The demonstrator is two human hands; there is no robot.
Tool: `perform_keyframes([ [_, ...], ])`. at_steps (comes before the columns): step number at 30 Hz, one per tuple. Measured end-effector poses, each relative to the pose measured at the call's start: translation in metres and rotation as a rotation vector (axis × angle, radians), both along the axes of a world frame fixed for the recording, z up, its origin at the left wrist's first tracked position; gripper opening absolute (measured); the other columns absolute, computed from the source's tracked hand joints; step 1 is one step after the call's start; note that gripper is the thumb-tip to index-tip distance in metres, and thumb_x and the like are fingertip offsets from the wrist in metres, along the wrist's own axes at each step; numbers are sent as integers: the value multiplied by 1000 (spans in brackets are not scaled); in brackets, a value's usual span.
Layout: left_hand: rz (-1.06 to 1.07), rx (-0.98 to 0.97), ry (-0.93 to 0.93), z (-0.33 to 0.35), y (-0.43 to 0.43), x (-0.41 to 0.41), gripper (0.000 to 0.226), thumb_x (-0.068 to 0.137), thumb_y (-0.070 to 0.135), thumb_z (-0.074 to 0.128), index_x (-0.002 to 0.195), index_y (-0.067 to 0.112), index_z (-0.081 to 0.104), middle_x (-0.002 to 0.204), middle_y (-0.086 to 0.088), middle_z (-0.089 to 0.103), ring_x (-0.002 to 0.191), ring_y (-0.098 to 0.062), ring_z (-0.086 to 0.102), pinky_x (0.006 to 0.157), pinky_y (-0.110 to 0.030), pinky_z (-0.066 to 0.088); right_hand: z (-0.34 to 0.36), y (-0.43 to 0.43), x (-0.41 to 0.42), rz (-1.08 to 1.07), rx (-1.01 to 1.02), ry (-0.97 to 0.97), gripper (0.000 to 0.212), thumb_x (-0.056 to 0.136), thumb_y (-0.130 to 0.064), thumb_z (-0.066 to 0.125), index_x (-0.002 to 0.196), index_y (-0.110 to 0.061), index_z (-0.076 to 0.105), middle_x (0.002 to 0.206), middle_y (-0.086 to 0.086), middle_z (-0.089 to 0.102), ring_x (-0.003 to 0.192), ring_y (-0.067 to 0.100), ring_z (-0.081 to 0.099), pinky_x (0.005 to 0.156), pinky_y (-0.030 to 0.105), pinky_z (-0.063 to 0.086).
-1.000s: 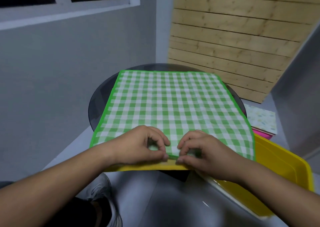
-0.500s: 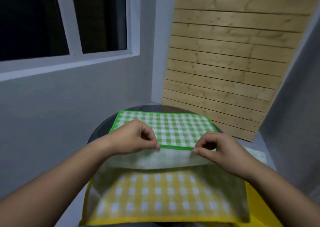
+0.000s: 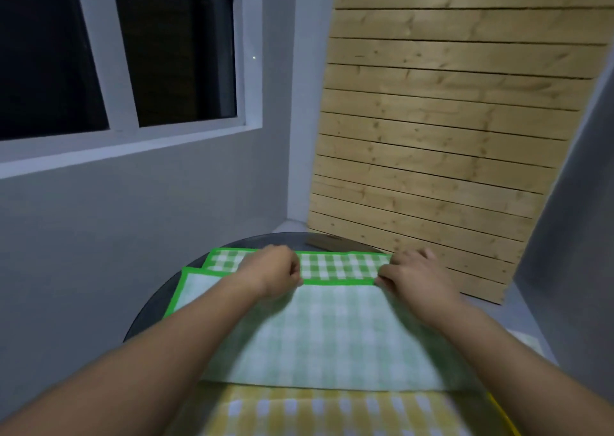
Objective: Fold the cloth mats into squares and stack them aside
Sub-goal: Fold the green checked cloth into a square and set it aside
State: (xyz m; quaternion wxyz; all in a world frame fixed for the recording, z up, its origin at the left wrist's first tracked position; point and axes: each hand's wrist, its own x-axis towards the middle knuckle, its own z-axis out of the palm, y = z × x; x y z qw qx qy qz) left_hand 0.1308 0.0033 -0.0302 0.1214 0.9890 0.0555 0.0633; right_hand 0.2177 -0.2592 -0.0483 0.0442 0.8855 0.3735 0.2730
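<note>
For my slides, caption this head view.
Left hand and right hand pinch the half-folded green checked mat over a yellow checked mat.

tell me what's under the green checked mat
Under the green mat, a yellow checked mat shows at the near edge, and the dark round table at the left. Anything else beneath is covered.

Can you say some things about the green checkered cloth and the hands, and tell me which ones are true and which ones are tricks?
1. The left hand and right hand both pinch the green checked mat. True.
2. The green checked mat lies spread out flat. False: its near part is folded over toward the far edge.
3. A yellow checked mat lies under it. True.
4. The table is square and white. False: it is round and dark.
</note>
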Motion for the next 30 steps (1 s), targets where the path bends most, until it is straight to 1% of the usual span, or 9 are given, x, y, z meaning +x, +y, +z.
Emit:
perform_keyframes([
  [3, 55, -44, 4, -37, 0, 9, 22, 90, 36, 61, 75, 21, 62, 87, 7, 68, 87, -22, 62, 72, -31, 47, -27, 1, 17, -31, -44, 127, 31, 93, -45, 48, 78, -27, 68, 77, -4, 62, 84, 23, 59, 79, 37, 29],
  [6, 107, -69, -54, -71, 6, 9, 20, 90, 35, 56, 74, 24, 62, 87, 6, 68, 86, -21, 61, 75, -33, 47, -43, 2, 17, -55, -49, 194, 37, 94, -51, 40, 87, -30, 69, 85, -7, 64, 90, 19, 57, 87, 36, 33],
  [10, 146, -150, -165, -92, 10, 8, 14, 89, 34, 56, 78, 29, 63, 92, 5, 63, 92, -21, 57, 80, -34, 45, -60, 2, 21, -80, 168, 365, 29, 90, -57, 53, 89, -33, 70, 90, -12, 64, 95, 13, 55, 87, 34, 34],
  [13, 175, -160, -227, -99, 7, 5, 11, 91, 34, 57, 87, 30, 66, 94, 7, 61, 96, -19, 53, 84, -33, 38, -72, 1, 24, -69, 357, 544, 19, 86, -50, 64, 82, -33, 70, 87, -14, 59, 94, 12, 53, 89, 37, 41],
  [16, 186, -174, -263, -104, 7, 4, 9, 92, 35, 58, 89, 32, 66, 94, 10, 59, 97, -17, 50, 83, -30, 30, -77, 0, 25, -61, 442, 588, 10, 85, -43, 68, 81, -34, 70, 87, -15, 58, 92, 10, 51, 91, 42, 44],
  [20, 187, -198, -260, -103, 8, 6, 9, 93, 37, 60, 90, 34, 67, 94, 13, 59, 99, -15, 50, 84, -31, 30, -80, 0, 23, -70, 462, 596, 9, 85, -42, 68, 81, -34, 69, 89, -15, 58, 94, 11, 50, 92, 45, 44],
  [23, 185, -192, -251, -103, 8, 7, 10, 94, 38, 58, 91, 34, 67, 94, 13, 58, 100, -16, 50, 84, -31, 29, -70, 6, 13, -102, 441, 622, 17, 84, -51, 65, 85, -34, 67, 93, -14, 58, 99, 13, 50, 95, 43, 43],
  [27, 171, -170, -248, -103, 6, 8, 11, 96, 38, 56, 95, 33, 66, 97, 12, 57, 102, -17, 49, 84, -31, 29, -50, 30, -33, 8, 336, 718, 43, 83, -64, 59, 112, -32, 63, 118, -14, 53, 118, 7, 41, 104, 31, 35],
  [30, 165, -148, -252, -103, 6, 7, 12, 96, 38, 55, 97, 33, 66, 100, 10, 58, 103, -19, 49, 85, -33, 31, -49, 51, -75, 100, 144, 790, 65, 81, -73, 51, 132, -34, 51, 141, -11, 41, 136, 9, 28, 114, 31, 24],
])
